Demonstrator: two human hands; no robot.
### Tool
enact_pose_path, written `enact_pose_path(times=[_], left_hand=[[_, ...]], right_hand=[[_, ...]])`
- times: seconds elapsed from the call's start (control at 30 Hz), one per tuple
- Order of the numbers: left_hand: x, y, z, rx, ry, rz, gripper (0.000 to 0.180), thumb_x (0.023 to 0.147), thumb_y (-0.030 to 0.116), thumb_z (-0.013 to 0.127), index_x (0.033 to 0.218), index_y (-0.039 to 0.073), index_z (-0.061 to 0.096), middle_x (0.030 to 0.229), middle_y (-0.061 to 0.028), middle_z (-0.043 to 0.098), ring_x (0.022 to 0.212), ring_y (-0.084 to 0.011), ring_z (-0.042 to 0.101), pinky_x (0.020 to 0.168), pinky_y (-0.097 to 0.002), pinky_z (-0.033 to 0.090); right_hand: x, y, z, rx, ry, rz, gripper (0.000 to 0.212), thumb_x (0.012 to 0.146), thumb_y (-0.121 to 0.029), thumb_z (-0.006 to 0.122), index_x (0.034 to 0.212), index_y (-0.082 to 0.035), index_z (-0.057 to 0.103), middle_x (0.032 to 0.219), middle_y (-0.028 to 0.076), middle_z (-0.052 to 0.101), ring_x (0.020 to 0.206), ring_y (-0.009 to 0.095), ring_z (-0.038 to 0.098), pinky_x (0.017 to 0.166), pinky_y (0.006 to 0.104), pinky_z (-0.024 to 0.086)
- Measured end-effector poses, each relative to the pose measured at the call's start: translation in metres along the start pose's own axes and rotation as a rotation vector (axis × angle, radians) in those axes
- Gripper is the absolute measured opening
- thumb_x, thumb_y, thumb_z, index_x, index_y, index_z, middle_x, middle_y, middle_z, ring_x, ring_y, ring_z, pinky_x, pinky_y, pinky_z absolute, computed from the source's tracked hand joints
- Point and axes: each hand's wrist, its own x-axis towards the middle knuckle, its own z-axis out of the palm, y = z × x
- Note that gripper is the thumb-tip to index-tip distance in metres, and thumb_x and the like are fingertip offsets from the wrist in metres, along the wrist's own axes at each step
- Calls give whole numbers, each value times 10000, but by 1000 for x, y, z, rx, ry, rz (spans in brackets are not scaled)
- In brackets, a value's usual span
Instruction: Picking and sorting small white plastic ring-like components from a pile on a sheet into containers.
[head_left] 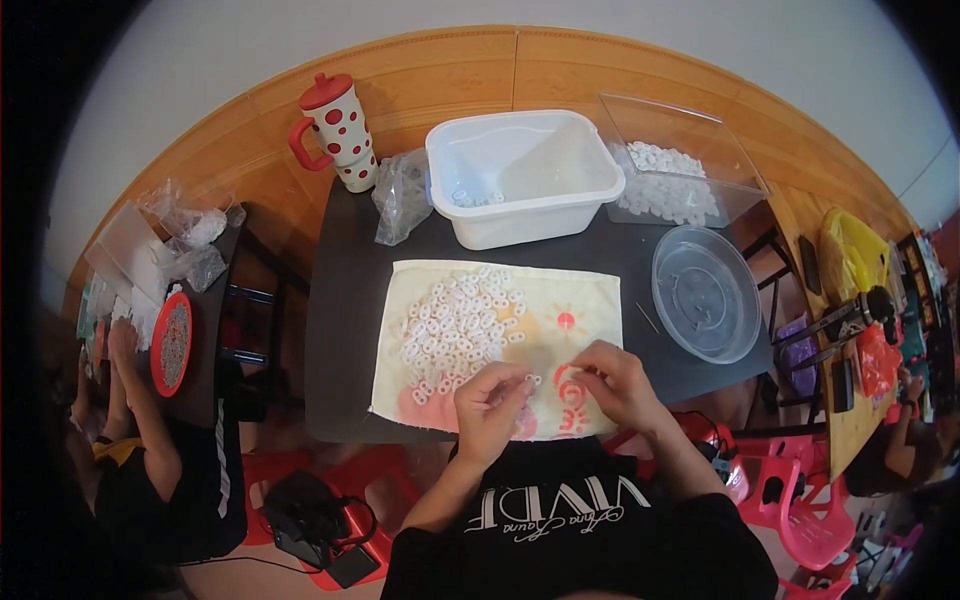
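Observation:
My left hand (490, 408) is closed in a pinch over the front of a cream printed cloth (597, 300). A small white plastic piece (537, 380) with a hole shows at its fingertips. Just to the right, my right hand (622, 388) has thumb and forefinger pressed together, a short gap from the left fingertips. Whatever it pinches is too small to make out. On the cloth's left half lies a loose pile of white two-holed pieces (455, 330), close beyond my left hand.
Behind the cloth stands a white tub (530, 215) with a few pieces inside. A spotted tumbler (347, 135) and plastic bag (402, 195) are left of it; a clear box (665, 185) of white pieces and round clear lid (707, 295) are right. Another person's hand (123, 340) works at the left table.

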Motion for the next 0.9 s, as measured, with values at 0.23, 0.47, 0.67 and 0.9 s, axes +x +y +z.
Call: enact_pose_path(times=[0.23, 0.47, 0.67, 0.9], left_hand=[[-2, 3, 1, 3, 15, 42, 199, 888, -94, 642, 1079, -47, 674, 927, -32, 643, 806, -65, 603, 717, -208, 486], [-3, 10, -2, 26, 29, 12, 221, 886, -100, 642, 1093, -34, 678, 894, -23, 621, 752, -52, 557, 658, -192, 438], [0, 8, 0, 59, -11, 112, 210, 877, -108, 642, 1072, -47, 692, 896, -46, 629, 749, -66, 563, 645, -196, 436], [-3, 12, 0, 44, 0, 44, 187, 877, -102, 647, 1048, -48, 701, 927, -62, 650, 807, -86, 616, 694, -205, 478]], right_hand=[[15, 16, 10, -482, 87, -236, 228, 756, -45, 750, 966, -22, 666, 862, 147, 615, 780, 346, 622, 663, 402, 506], [14, 20, -20, -372, 57, -107, 211, 750, -62, 706, 959, -51, 683, 858, 120, 594, 833, 339, 611, 701, 420, 512], [27, 17, -13, -445, -46, -211, 187, 749, -33, 670, 935, -48, 687, 862, 125, 581, 856, 324, 600, 708, 417, 509], [13, 18, -20, -290, -78, -115, 113, 756, 1, 705, 852, -23, 650, 819, 107, 599, 778, 284, 613, 666, 351, 505]])
